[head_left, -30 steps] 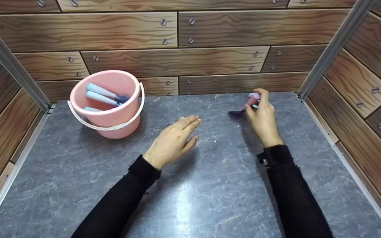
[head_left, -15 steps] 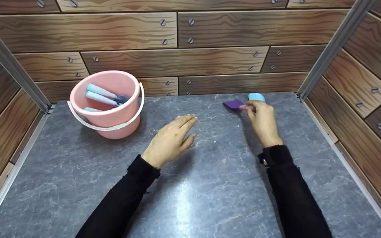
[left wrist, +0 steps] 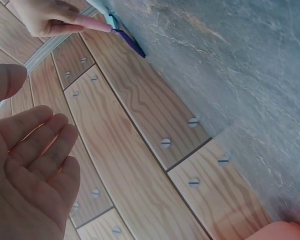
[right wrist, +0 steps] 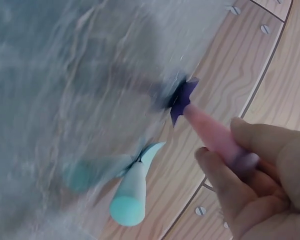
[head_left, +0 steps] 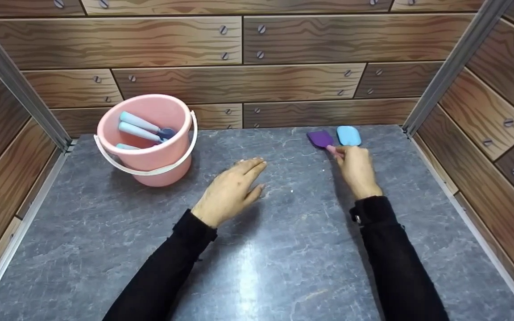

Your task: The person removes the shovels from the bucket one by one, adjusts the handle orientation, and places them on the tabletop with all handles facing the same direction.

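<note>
My right hand (head_left: 358, 171) pinches the pink handle of a purple-headed tool (head_left: 320, 138) near the back right of the table. In the right wrist view the thumb and fingers hold that pink handle (right wrist: 212, 134) by its end. Just beside it lies a light blue tool (head_left: 349, 135), whose pale handle (right wrist: 129, 197) shows in the right wrist view. My left hand (head_left: 229, 191) hovers over the middle of the table, palm inward, fingers extended and holding nothing. The left wrist view shows its slightly bent fingers (left wrist: 42, 140).
A pink bucket (head_left: 159, 154) with a white handle stands at the back left, holding several tools with light blue handles (head_left: 138, 130). Wood-patterned walls (head_left: 301, 40) close the grey table (head_left: 283, 249) at the back and both sides.
My right hand has turned the purple-headed tool from upright to nearly flat and drawn it slightly nearer, uncovering the light blue head beside it. The left hand has hardly moved.
</note>
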`<state>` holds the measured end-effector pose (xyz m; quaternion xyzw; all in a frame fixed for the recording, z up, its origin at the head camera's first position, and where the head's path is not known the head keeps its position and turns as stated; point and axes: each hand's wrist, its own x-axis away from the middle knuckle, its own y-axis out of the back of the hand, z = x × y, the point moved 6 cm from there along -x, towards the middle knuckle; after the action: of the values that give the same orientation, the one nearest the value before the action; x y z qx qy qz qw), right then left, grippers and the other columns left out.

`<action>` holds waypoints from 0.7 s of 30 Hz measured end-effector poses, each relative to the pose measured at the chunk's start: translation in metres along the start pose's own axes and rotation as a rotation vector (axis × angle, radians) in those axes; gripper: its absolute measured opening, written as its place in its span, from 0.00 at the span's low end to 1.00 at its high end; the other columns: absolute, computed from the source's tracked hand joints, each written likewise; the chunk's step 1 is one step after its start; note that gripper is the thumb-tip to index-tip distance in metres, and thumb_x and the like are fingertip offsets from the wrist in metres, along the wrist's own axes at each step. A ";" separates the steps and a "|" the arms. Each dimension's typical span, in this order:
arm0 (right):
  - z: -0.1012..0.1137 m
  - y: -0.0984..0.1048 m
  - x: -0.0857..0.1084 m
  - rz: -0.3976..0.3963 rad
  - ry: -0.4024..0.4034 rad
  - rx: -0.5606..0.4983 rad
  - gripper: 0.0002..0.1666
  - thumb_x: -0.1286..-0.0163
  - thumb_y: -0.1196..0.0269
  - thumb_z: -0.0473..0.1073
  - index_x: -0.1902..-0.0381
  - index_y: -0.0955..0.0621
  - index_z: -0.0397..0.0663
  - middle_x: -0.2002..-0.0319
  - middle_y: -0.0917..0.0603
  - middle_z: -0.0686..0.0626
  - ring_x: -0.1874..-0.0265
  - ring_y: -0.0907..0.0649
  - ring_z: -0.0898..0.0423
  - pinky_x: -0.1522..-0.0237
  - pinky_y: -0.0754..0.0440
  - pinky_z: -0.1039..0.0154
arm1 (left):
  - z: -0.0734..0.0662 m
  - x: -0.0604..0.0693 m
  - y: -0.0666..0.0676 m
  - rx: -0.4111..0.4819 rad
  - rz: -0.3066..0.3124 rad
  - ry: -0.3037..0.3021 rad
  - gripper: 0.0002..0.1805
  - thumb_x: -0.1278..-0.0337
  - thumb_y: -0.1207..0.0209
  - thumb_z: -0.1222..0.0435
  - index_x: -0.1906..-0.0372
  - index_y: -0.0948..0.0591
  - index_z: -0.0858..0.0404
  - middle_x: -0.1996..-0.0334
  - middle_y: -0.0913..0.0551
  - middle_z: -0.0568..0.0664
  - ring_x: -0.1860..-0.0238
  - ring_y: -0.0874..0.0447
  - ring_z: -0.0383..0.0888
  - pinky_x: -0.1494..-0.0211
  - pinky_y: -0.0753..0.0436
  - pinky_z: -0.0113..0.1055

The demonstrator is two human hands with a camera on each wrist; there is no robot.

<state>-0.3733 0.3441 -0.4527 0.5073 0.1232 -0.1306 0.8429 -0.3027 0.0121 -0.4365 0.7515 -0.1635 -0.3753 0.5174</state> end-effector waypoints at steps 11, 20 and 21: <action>0.002 -0.004 0.003 0.096 0.026 -0.012 0.13 0.18 0.29 0.30 0.42 0.08 0.26 0.46 0.06 0.24 0.43 0.06 0.23 0.36 0.07 0.28 | 0.000 0.001 -0.001 -0.002 0.017 0.006 0.33 0.08 0.38 0.55 0.14 0.24 0.70 0.15 0.20 0.64 0.15 0.18 0.62 0.07 0.21 0.57; -0.059 -0.051 -0.022 0.236 0.034 0.038 0.18 0.27 0.21 0.35 0.42 0.08 0.34 0.56 0.05 0.38 0.54 0.07 0.38 0.46 0.08 0.36 | -0.001 0.002 -0.001 -0.007 0.028 0.003 0.33 0.09 0.36 0.55 0.15 0.23 0.70 0.16 0.19 0.63 0.17 0.16 0.62 0.08 0.20 0.57; -0.069 -0.058 -0.025 0.228 0.051 0.043 0.19 0.29 0.19 0.36 0.43 0.07 0.35 0.58 0.05 0.41 0.57 0.08 0.41 0.50 0.08 0.39 | -0.001 0.002 0.000 -0.008 0.028 0.005 0.33 0.10 0.36 0.55 0.15 0.23 0.69 0.16 0.19 0.63 0.17 0.16 0.62 0.08 0.20 0.57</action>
<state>-0.4224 0.3814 -0.5234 0.5392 0.0835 -0.0236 0.8377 -0.3006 0.0110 -0.4375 0.7480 -0.1712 -0.3669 0.5259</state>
